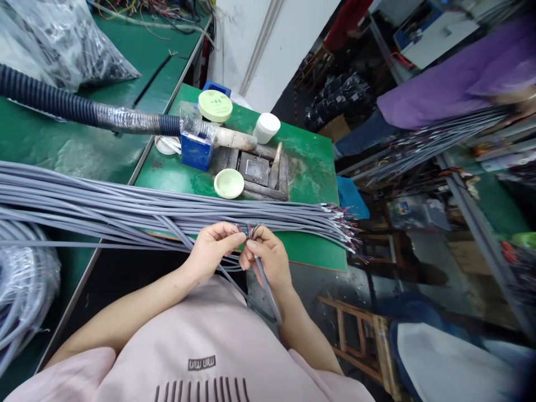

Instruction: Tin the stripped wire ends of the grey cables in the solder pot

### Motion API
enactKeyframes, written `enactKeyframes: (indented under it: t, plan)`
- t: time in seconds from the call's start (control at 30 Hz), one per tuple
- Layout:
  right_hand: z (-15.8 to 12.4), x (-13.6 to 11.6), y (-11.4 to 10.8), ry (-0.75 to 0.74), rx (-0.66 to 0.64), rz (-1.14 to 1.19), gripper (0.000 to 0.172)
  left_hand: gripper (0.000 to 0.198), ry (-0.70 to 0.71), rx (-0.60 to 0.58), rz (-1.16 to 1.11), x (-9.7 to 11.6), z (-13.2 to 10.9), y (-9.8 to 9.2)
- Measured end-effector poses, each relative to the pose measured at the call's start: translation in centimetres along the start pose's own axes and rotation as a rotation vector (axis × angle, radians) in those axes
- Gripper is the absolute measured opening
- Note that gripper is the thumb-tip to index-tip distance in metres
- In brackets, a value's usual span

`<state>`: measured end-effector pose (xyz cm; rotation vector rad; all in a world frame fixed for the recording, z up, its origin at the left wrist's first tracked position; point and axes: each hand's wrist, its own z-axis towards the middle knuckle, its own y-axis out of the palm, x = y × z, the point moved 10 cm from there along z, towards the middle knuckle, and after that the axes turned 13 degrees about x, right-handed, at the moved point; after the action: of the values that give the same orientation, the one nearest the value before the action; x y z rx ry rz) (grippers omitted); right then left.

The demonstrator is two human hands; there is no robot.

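Close in front of my body, my right hand is closed around the end of a grey cable, which curves down past my wrist. Thin coloured wires fan out of its stripped end. My left hand pinches at these wires, thumb against forefinger, and the two hands nearly meet. Just beyond them a long bundle of grey cables lies across the bench, its stripped wire ends at the right edge.
On the green bench stand a metal soldering pot, a light green dish, a white jar and a round tin. A black hose reaches in from the left. A person in a purple top handles cables at the right.
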<state>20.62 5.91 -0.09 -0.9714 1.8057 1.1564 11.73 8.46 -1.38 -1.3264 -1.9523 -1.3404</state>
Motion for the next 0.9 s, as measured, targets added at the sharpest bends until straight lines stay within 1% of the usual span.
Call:
enactKeyframes:
  t: [0.2, 0.33, 0.5, 0.67, 0.9]
  plan:
    - [0.0, -0.1, 0.1, -0.026, 0.028, 0.065, 0.020, 0.027, 0.008, -0.026, 0.002, -0.2, 0.0, 0.3]
    - [0.2, 0.0, -0.4, -0.065, 0.051, 0.058, 0.018, 0.026, 0.014, -0.030, 0.023, -0.3, 0.0, 0.4]
    - [0.4, -0.5, -0.6, -0.080, 0.042, -0.017, 0.021, 0.024, 0.078, -0.019, 0.047, 0.2, 0.0, 0.2]
    - [0.5, -1.9, -0.7, -0.143, 0.086, -0.148, 0.021, 0.023, 0.130, -0.037, 0.054, 0.8, -0.1, 0.4]
    - [0.9, -2.3, -0.9, -0.175, 0.113, -0.169, 0.017, 0.022, 0.192, -0.092, 0.063, 1.0, -0.5, 1.3]
